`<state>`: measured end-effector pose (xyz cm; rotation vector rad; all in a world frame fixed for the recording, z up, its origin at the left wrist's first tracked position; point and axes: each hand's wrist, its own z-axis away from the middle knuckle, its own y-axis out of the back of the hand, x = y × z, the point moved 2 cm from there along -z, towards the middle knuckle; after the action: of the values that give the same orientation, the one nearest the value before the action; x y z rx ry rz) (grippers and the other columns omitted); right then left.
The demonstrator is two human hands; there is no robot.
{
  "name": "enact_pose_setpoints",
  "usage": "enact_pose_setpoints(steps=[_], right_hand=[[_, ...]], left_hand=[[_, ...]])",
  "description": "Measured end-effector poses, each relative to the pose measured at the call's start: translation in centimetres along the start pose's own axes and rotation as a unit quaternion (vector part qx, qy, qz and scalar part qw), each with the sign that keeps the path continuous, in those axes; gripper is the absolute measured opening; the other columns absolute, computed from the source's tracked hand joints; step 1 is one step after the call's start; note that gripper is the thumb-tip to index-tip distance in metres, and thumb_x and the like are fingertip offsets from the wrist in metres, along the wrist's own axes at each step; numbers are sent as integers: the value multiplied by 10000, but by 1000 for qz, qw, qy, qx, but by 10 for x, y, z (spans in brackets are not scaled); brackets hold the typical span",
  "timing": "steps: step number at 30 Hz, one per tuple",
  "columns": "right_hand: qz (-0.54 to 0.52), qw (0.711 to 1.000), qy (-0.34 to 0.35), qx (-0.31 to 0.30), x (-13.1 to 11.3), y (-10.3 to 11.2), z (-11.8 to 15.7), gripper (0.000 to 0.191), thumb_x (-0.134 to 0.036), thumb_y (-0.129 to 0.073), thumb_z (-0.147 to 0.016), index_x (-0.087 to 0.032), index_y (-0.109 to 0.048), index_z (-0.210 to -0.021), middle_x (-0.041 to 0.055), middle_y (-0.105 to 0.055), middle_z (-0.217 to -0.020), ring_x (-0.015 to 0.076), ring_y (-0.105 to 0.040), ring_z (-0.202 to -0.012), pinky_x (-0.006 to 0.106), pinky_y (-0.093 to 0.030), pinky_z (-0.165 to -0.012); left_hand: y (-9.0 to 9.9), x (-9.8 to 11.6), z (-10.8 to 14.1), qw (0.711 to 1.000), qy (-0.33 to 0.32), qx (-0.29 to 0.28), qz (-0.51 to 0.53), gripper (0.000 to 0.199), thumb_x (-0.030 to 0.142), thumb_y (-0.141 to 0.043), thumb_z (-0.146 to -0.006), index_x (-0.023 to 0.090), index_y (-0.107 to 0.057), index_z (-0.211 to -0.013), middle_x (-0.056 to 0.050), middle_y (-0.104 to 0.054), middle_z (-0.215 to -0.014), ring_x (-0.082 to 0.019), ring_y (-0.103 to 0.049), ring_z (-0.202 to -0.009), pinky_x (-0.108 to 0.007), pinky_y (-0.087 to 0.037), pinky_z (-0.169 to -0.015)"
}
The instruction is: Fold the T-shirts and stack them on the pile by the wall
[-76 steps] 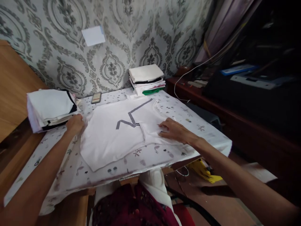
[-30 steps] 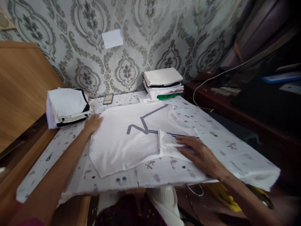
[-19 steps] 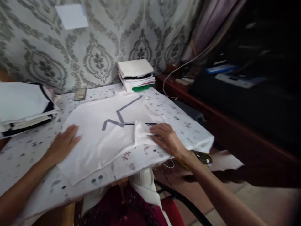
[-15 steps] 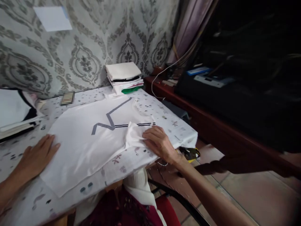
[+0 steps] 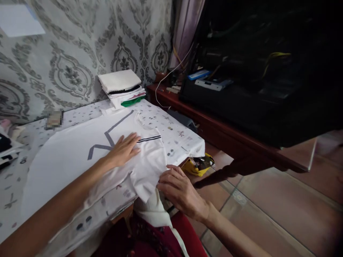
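Observation:
A white T-shirt (image 5: 64, 157) with a grey zigzag band and two dark stripes lies spread on the patterned tablecloth (image 5: 184, 137). My left hand (image 5: 125, 149) rests flat on its chest, fingers stretched out over the zigzag and the start of the stripes. At the sleeve that hangs toward the table's front edge, my right hand (image 5: 180, 191) has its fingers curled in and closed on the hem. My left forearm covers part of the shirt's near side.
A stack of folded clothes (image 5: 120, 84) stands by the wall at the back. More folded clothes (image 5: 10, 148) lie at the left edge. A yellow bag (image 5: 197, 167) sits below the table's right corner, beside a dark red wooden cabinet (image 5: 222, 142) with a large black screen.
My left hand has moved from the shirt's far left onto its chest. The crumpled sleeve is now spread out toward me, with my right hand at its hem. The view has turned right.

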<state>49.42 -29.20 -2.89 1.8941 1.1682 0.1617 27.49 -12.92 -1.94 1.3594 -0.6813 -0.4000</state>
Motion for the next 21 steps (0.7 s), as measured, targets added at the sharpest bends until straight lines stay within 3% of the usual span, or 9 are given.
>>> enact_pose_setpoints(steps=[3,7,12,16,18,21], right_hand=[[-12,1000,-4,-4,-1,-1,11,181,-136,-473,-1001,-216,-624,-1061,43,-707,-917,171,-643,-928,459,-445,-1067],[-81,997,3,-5,3,8,6,170,-137,-507,-976,-204,-627,-1076,60,-708,-922,187,-651,-919,428,-504,-981],[-145,986,-63,45,31,20,-50,201,-168,-501,-993,-205,-635,-1138,73,-707,-998,200,-650,-954,370,-544,-873],[-149,981,-119,-38,80,-9,-112,199,-243,-543,-986,-194,-670,-1130,94,-674,-1098,194,-661,-961,347,-561,-847],[-159,974,-144,-76,113,-32,-146,198,-216,-585,-940,-195,-694,-1105,94,-665,-1133,176,-670,-920,331,-567,-826],[-196,946,-253,-52,166,-64,-204,154,-127,-651,-843,-189,-735,-956,64,-685,-1051,142,-669,-831,302,-566,-827]], left_hand=[[-11,36,-22,998,-55,-2,6,613,527,-248,-1054,228,-294,-1587,-95,-202,-1696,-232,-133,-1578,-528,-117,-1274],[-18,72,-19,990,-142,-22,18,674,581,-264,-1041,193,-275,-1591,-107,-221,-1688,-243,-138,-1577,-526,-117,-1283],[-10,76,5,982,-183,-11,43,665,571,-300,-1037,182,-310,-1577,-104,-350,-1643,-272,-280,-1539,-509,-222,-1276],[0,39,35,989,-143,27,41,635,513,-327,-1052,187,-277,-1595,-97,-351,-1642,-271,-332,-1516,-500,-217,-1285],[2,1,53,996,-78,43,5,600,478,-327,-1061,206,-286,-1594,-82,-340,-1647,-248,-330,-1518,-486,-223,-1283],[3,-75,78,996,43,62,-48,551,488,-305,-1059,252,-374,-1552,-73,-376,-1631,-231,-336,-1516,-520,-251,-1258]])
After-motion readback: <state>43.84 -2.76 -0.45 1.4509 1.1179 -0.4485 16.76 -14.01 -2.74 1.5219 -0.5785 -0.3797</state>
